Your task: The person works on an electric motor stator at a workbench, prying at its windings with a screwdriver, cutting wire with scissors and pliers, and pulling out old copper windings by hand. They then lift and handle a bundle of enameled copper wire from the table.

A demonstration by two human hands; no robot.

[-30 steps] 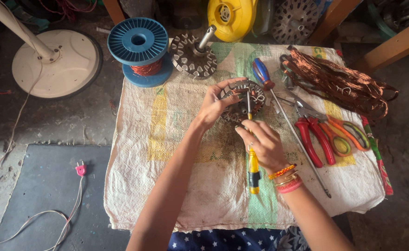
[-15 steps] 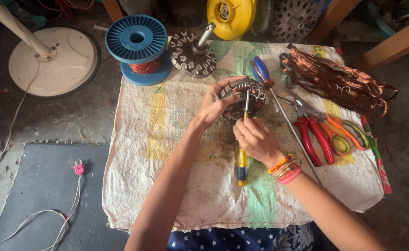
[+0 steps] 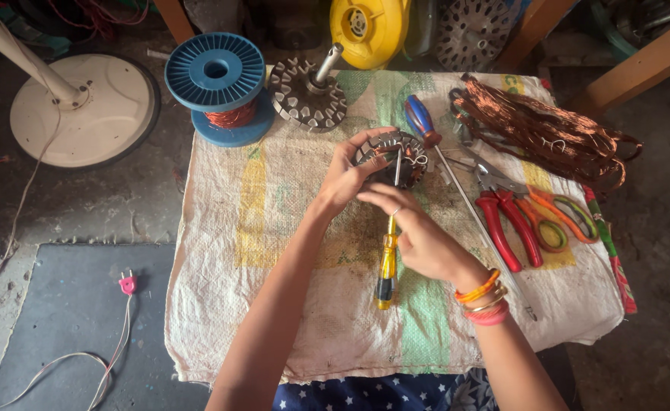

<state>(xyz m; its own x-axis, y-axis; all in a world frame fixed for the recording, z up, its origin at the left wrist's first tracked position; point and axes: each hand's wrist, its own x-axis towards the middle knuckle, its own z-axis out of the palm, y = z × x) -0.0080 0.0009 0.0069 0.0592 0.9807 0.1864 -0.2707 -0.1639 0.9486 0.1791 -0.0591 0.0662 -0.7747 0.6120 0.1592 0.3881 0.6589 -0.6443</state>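
Hands close in: left hand [image 3: 348,176] grips the motor ring [image 3: 393,156], right hand [image 3: 418,237] has slid its screwdriver [image 3: 388,255] upright into it, prying now.

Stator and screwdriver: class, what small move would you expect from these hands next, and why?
Probably a gentle push of the yellow-handled screwdriver deeper into the stator. The left hand steadies the stator, the right hand grips the shaft, and the tip already sits among the windings.

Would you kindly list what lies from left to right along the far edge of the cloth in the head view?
Blue spool of copper wire → grey toothed metal rotor → blue-handled screwdriver → tangled bundle of copper wire.
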